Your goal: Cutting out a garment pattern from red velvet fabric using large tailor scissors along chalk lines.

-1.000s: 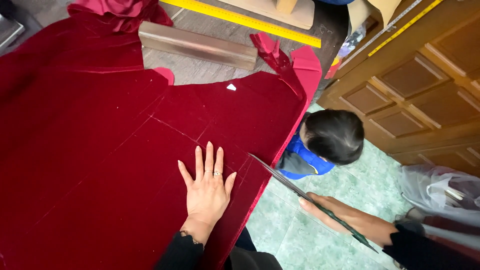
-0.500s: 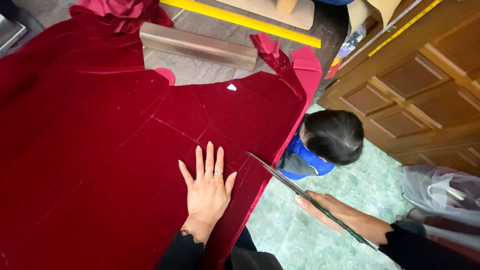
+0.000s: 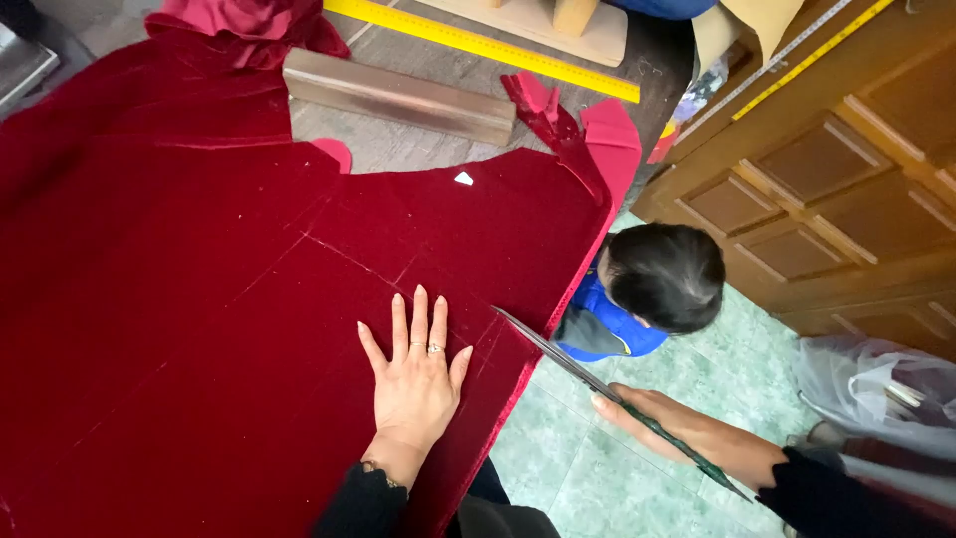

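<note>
Head view, looking down. Far left and centre: a wide sheet of deep red velvet fabric (image 3: 179, 299) spread flat over the grey table (image 3: 418, 149), faint chalk lines crossing it, its cut edge running down the right side at the table's edge. At top, just beyond the fabric: a long rectangular metal bar (image 3: 398, 95), and past it a yellow measuring ruler (image 3: 488, 45) lying at a slant. Small white chalk piece (image 3: 464, 178) resting on the velvet near its upper edge. Low in the middle: left hand (image 3: 416, 384) pressed palm-down on the fabric, fingers (image 3: 419, 319) spread and straight, gripping nothing, a ring on one. Just right of it, off the table's edge: long dark-bladed scissors (image 3: 617, 399), tip just beside the velvet's edge, touching or not, cannot tell. Right hand (image 3: 687, 438) closed around the scissors' handle end, index finger laid along the blade, black sleeve behind. Further right, below table level: a dark-haired person in a blue top (image 3: 652, 289) on the green tiled floor (image 3: 597, 478), beside brown panelled wooden doors (image 3: 827, 199).
</note>
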